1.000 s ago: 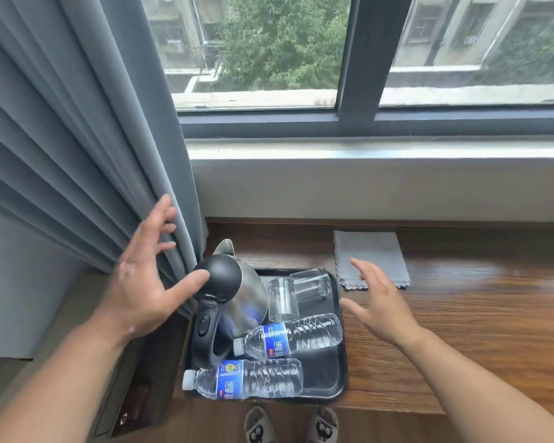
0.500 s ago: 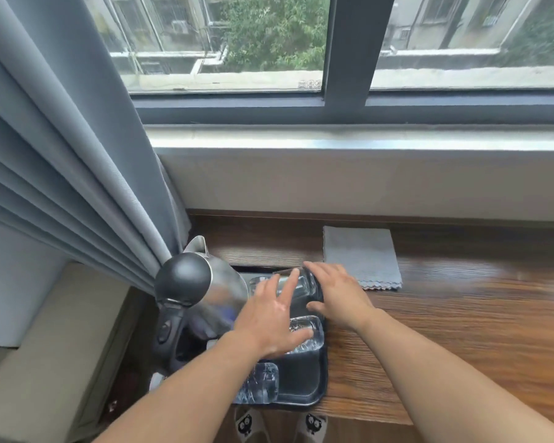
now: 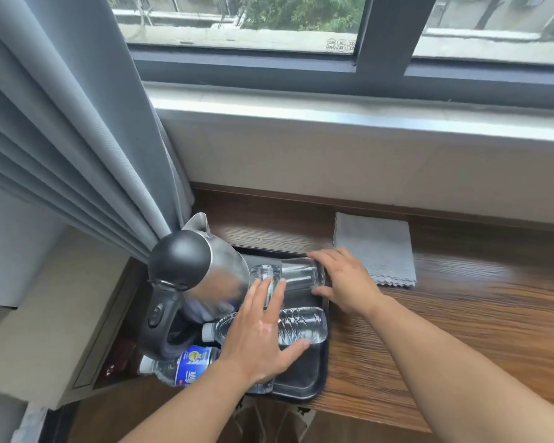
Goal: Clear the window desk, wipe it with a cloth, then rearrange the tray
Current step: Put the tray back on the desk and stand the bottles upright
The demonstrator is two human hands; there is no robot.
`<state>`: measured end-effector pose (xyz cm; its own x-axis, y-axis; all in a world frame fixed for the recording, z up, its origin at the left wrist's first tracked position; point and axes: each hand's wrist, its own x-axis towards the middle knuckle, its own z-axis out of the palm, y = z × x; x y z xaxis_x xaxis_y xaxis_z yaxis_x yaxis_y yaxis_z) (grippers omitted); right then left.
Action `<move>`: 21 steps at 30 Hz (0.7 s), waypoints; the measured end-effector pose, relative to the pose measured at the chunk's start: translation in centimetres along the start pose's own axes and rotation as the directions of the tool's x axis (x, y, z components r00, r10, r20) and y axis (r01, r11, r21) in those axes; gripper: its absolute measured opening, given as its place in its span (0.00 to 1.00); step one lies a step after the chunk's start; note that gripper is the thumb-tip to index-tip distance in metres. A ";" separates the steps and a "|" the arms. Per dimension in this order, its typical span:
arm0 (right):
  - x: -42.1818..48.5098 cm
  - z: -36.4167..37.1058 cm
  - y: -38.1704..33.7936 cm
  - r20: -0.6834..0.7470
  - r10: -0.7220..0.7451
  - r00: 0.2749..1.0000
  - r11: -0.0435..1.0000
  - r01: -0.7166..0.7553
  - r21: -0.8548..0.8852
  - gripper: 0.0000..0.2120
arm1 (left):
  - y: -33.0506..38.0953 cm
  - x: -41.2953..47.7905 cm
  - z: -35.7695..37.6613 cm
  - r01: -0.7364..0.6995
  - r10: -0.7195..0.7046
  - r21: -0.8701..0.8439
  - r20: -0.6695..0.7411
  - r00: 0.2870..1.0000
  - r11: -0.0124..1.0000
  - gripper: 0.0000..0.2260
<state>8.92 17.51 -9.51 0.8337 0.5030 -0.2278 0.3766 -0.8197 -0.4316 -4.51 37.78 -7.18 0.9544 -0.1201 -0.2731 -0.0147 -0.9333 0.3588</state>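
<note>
A black tray (image 3: 304,383) sits at the left end of the wooden desk (image 3: 461,314). On it stand a steel kettle with a black lid (image 3: 205,276) and an upright glass (image 3: 263,273). A second glass (image 3: 301,272) lies on its side, and two water bottles lie flat, one in the middle (image 3: 304,324), one at the front (image 3: 179,367). My right hand (image 3: 346,282) wraps around the base of the lying glass. My left hand (image 3: 259,337) is spread flat over the middle bottle, its fingertips at the upright glass. A folded grey cloth (image 3: 375,247) lies on the desk behind my right hand.
A grey curtain (image 3: 77,139) hangs at the left and touches the kettle's back. The window sill and wall (image 3: 333,155) rise right behind the desk. A beige ledge (image 3: 45,330) lies left of the desk, lower down.
My left hand has come away from the curtain and dropped onto the tray over the bottle. My right hand has moved in and closed around the lying glass.
</note>
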 end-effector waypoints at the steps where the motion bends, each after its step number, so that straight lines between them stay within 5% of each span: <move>1: -0.2 -0.4 0.2 0.007 -0.003 1.000 1.000 0.003 0.009 0.37 | -0.3 -0.3 0.1 -0.002 0.002 -0.007 -0.005 1.000 1.000 0.48; 14: -0.5 -4.3 -2.3 0.089 -0.019 0.996 0.995 0.028 -0.101 0.34 | -0.6 -1.4 0.1 -0.022 0.022 0.000 0.043 0.999 1.000 0.46; 21: 1.3 -3.0 -4.4 0.113 0.012 0.994 0.982 0.009 -0.188 0.37 | -0.9 -2.7 0.4 -0.041 0.039 -0.038 -0.055 0.998 0.998 0.45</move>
<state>9.54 20.93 -5.25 0.7874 0.5205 -0.3302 0.4534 -0.8520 -0.2618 -7.22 38.84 -7.15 0.9682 -0.1371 -0.2092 -0.0423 -0.9141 0.4033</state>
